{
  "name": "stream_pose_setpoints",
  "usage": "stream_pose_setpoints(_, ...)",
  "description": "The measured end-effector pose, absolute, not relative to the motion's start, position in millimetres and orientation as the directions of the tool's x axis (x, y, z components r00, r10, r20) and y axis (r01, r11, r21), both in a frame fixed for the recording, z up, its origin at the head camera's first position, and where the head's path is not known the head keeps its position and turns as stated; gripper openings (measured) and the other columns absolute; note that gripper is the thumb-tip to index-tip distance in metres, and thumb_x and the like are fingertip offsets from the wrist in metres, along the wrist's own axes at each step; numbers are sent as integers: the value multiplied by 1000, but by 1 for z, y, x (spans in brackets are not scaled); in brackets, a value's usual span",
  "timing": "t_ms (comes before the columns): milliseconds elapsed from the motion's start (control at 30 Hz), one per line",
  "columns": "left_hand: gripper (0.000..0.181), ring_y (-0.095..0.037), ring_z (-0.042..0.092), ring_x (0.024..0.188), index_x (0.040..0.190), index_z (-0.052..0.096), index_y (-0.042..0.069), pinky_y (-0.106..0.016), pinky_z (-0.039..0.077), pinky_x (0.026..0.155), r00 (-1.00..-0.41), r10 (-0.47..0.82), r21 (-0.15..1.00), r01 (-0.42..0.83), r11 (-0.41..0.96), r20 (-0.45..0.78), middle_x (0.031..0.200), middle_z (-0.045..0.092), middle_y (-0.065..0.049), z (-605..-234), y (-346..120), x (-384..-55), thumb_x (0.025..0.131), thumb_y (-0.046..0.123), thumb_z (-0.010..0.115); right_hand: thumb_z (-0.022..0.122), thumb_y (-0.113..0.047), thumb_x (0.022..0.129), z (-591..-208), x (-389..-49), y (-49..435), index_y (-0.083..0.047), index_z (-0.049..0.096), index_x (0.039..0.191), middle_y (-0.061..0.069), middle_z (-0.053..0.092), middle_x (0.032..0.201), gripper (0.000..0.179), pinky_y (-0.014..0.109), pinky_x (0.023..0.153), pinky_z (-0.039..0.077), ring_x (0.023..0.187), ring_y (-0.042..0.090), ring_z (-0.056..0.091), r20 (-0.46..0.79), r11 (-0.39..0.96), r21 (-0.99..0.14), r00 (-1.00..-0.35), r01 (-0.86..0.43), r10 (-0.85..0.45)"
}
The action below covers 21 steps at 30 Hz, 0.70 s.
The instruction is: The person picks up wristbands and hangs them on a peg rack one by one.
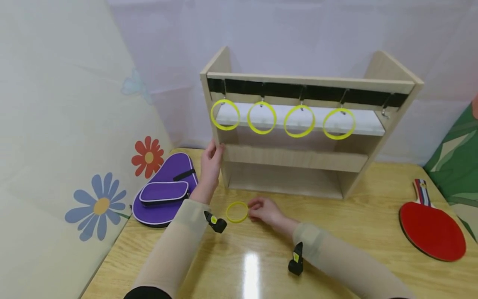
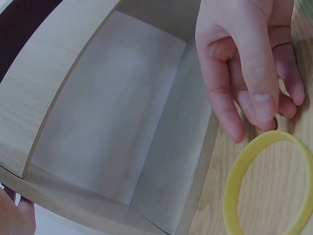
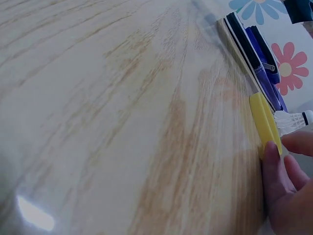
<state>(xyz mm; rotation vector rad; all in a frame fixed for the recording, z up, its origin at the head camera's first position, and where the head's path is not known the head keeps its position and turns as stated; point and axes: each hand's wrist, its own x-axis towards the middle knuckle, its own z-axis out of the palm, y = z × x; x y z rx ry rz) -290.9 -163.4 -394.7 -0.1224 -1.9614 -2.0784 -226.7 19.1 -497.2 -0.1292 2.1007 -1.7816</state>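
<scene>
A small wooden shelf [image 1: 295, 158] stands at the back of the table. My left hand [image 1: 211, 164] holds its left side panel near the lower front edge; in the left wrist view only part of that hand [image 2: 17, 215] shows. On the table in front of the shelf lies a yellow ring [image 1: 228, 215]. My right hand [image 1: 267, 211] is at the ring's right edge, fingers loosely bent and fingertips at the rim [image 3: 264, 120]. Several more yellow rings [image 1: 354, 124] hang from hooks on the shelf's black strip [image 1: 246, 87]. The rightmost hook [image 1: 384, 112] carries no ring.
Left of the shelf lies a purple paddle case [image 1: 164, 187]. A red table tennis paddle [image 1: 433, 230] rests at the right of the table [image 1: 317, 216]. In the right wrist view a white shuttlecock [image 3: 289, 121] appears beyond the ring. A wall covering rises behind the shelf.
</scene>
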Motion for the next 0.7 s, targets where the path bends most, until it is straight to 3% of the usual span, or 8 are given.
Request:
stream_pose_setpoints(233, 48, -23, 51, 126, 151, 42, 16, -33, 41, 105, -952, -144, 958, 279, -59, 268, 152, 47, -12, -396, -163, -292, 103, 19, 48, 69, 4, 80, -500, -230, 14, 9, 63, 109, 8, 65, 82, 31, 23, 62, 54, 64, 9, 59, -184, 255, -961, -933, 106, -309)
stream_pose_setpoints(433, 48, -13, 55, 115, 150, 44, 16, -25, 44, 97, -950, -169, 958, 278, -73, 263, 149, 50, -12, -396, -161, -293, 103, 18, 49, 69, 4, 81, -499, -232, 11, 8, 63, 107, 5, 62, 78, 28, 23, 58, 53, 60, 10, 58, -186, 289, -952, -938, 99, -293)
stream_pose_setpoints(700, 47, -15, 54, 117, 150, 45, 17, -26, 44, 98, -948, -173, 959, 280, -49, 268, 148, 52, -9, -395, -161, -292, 102, 18, 49, 65, 8, 79, -495, -232, 10, 8, 63, 105, 6, 61, 76, 26, 23, 54, 53, 55, 11, 58, -196, 316, -943, -943, 106, -269)
